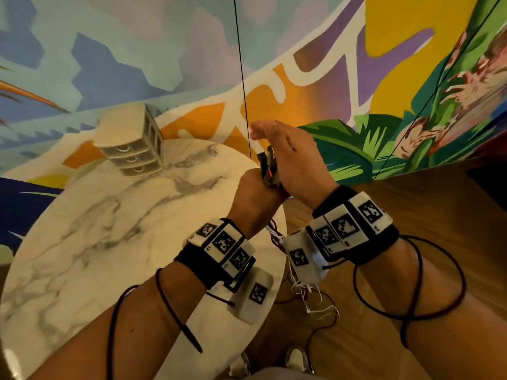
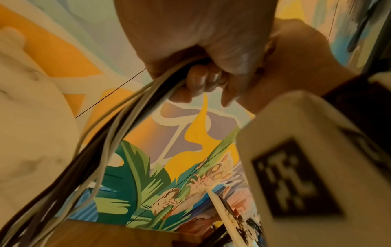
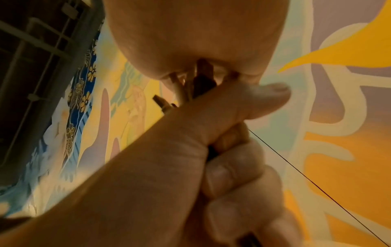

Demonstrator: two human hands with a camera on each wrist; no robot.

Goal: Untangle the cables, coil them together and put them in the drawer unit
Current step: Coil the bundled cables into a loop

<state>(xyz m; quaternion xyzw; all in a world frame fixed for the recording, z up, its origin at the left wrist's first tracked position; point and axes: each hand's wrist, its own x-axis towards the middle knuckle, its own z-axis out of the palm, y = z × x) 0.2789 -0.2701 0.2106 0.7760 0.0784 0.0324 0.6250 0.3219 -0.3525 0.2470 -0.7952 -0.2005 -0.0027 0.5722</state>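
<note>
our two hands hold the cables (image 2: 118,133) up.
left hand (image 1: 255,196) squeezes them low; right hand (image 1: 296,160) pinches plugs above; drawer unit (image 1: 131,144) far left.

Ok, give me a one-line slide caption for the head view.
Left hand grips the bundled cables beside the right hand, above the marble table; drawer unit behind.

Round marble-patterned bench (image 1: 90,242) seen from above, wooden floor (image 1: 411,201) shown beside it, bright painted mural (image 1: 137,50) spread behind, white shoes (image 1: 297,357) glimpsed below.
</note>
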